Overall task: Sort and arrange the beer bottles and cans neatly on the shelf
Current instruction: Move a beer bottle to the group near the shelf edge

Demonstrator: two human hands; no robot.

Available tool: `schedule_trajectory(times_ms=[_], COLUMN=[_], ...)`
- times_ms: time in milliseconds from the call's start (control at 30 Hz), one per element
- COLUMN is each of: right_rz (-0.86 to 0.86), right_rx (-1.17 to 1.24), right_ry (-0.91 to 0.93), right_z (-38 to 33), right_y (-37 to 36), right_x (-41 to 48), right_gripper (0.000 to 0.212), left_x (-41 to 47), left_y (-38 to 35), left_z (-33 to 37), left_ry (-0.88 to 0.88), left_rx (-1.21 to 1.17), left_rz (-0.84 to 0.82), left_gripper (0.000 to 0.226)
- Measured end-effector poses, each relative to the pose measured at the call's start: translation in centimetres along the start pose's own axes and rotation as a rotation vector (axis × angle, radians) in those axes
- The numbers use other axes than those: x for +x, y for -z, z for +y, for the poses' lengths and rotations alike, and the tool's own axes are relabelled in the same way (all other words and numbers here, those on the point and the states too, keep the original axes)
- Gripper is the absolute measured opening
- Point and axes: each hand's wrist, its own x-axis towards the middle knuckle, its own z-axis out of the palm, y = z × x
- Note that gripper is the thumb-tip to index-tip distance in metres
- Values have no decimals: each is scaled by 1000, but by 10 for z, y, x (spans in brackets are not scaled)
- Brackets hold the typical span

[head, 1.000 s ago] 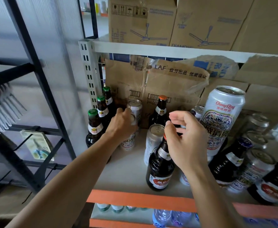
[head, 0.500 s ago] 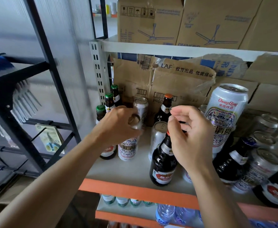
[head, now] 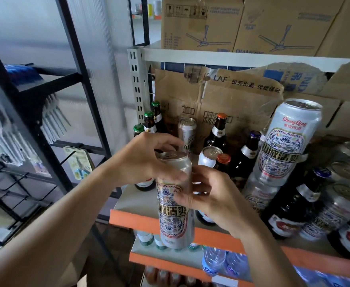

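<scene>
The left hand gripped the tall can round its top, and the right hand curled its fingers onto its side. The can hung unsupported before the shelf's near edge. A slip would likely drop it, and setting it back could topple the crowded bottles.
</scene>
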Motion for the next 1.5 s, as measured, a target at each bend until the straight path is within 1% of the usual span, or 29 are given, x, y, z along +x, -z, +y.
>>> schedule_trajectory(times_ms=[67, 133, 267, 367, 433, 500, 567, 600, 667, 733, 833, 867, 967, 1033, 1100, 1133, 1167, 1233, 1333, 1433, 1500], right_rz=[1, 24, 107, 139, 141, 150, 167, 168, 157, 147, 177, 205, 293, 328, 358, 381, 413, 477, 562, 650, 692], right_rx=[15, 41, 111, 183, 222, 257, 282, 288, 289, 297, 317, 314, 279, 253, 195, 155, 117, 73, 36, -47, -74], right_ry=[-22, -35, -37, -52, -49, -48, -44, -40, -35, -25, -14, -12, -13, -20, -28, -34, -41, -49, -65, -87, -94], right_z=[2, 4, 7, 8, 9, 10, 13, 15, 19, 24, 30, 32, 38, 41, 44, 45, 46, 49, 55, 62, 65], right_y=[2, 4, 13, 22, 26, 27, 27, 27, 29, 35, 47, 50, 60, 63, 63, 62, 60, 56, 49, 44, 40], right_x=[-7, -15, -32, -44, -51, -56, -57, -58, -59, -62, -70, -72, -78, -79, -80, -81, -81, -81, -80, -78, -75], right_gripper=[56, 57, 43, 37, 34, 34, 39, 42, 46, 46, 45, 45, 45, 47, 49, 51, 53, 56, 56, 61, 63], left_x=[1, 3, 3, 4, 2, -1, -4, -5, -8, -12, -13, -12, -10, -8, -6, -4, -2, 3, 11, 22, 25], left_y=[-6, -15, -34, -44, -48, -52, -55, -55, -53, -50, -49, -49, -51, -55, -60, -64, -68, -81, -104, -129, -145], left_z=[5, 11, 24, 26, 23, 16, 7, 2, -5, -10, -17, -19, -26, -32, -37, -40, -43, -49, -54, -62, -68], left_ry=[-8, -26, -69, -100, -117, -119, -85, -63, -34, 14, 145, 179, 218, 228, 215, 210, 210, 217, 171, 146, 130], left_rx=[-28, -39, -71, -192, -294, -357, -388, -386, -323, -217, -85, -54, 28, 69, 133, 160, 168, 144, 131, 166, 135], left_rz=[9, 19, -17, -62, -103, -171, -248, -295, -400, -446, -360, -341, -325, -384, -451, -457, -438, -342, -220, -98, -28], left_gripper=[66, 68, 63, 62, 65, 77, 86, 85, 75, 66, 42, 38, 28, 21, 22, 27, 33, 50, 71, 80, 81])
